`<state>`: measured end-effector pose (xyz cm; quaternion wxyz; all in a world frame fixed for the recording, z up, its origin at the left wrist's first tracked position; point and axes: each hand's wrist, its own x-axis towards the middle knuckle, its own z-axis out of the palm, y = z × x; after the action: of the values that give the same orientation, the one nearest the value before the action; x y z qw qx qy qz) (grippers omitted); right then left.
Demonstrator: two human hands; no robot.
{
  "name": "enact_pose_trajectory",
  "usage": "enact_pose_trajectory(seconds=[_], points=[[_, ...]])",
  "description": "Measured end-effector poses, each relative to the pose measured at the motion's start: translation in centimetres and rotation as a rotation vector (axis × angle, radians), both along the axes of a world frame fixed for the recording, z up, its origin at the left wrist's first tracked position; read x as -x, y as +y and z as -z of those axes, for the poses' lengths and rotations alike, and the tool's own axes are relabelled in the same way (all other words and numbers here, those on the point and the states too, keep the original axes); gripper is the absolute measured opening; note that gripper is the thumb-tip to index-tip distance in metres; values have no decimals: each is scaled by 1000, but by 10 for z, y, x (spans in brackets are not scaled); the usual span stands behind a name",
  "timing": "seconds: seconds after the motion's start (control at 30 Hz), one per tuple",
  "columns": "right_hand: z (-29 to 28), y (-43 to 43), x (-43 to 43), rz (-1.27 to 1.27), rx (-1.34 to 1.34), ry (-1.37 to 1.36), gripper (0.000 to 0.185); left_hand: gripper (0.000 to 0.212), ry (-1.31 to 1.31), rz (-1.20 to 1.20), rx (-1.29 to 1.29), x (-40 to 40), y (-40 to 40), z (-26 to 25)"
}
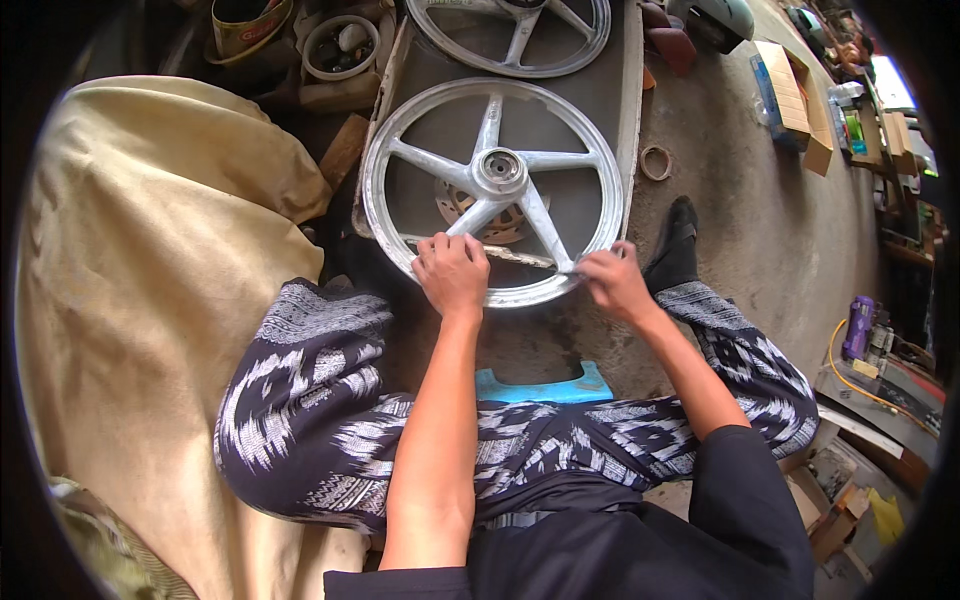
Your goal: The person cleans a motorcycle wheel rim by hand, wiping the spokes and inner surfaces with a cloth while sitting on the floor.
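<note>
A five-spoke cast motorcycle wheel [487,141], its metal pale and scuffed, lies across the near end of a shallow tray [631,112]. My left hand [452,274] grips it where a spoke meets the rim at the near left. On the near right of the rim, my right hand [611,277] has its fingers curled and slightly blurred. A small grey edge shows by those fingers; whether they pinch a thin piece is unclear. Through the spokes a drilled brake disc [454,202] shows beneath the wheel.
A second cast wheel [521,37] lies farther back. Left are a cream cloth cover [172,262], a white tub [341,49] and a tin [251,26]. Right are a ring [655,163] and an open cardboard box [784,90]. A blue plastic stool [544,390] is under me.
</note>
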<state>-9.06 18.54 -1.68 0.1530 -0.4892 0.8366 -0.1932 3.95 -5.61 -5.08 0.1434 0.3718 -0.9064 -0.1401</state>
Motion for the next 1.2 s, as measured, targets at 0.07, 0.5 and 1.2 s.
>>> enact_pose_trajectory(seconds=[0.07,0.5,1.2], points=[[10,12,26,113,-36,52,20,24,-19,4,-22,1,1,-2],[11,8,-10,60,34,28,21,23,-25,-3,-16,0,1,-3],[22,5,11,61,135,146,8,23,-27,4,-5,0,1,-2]])
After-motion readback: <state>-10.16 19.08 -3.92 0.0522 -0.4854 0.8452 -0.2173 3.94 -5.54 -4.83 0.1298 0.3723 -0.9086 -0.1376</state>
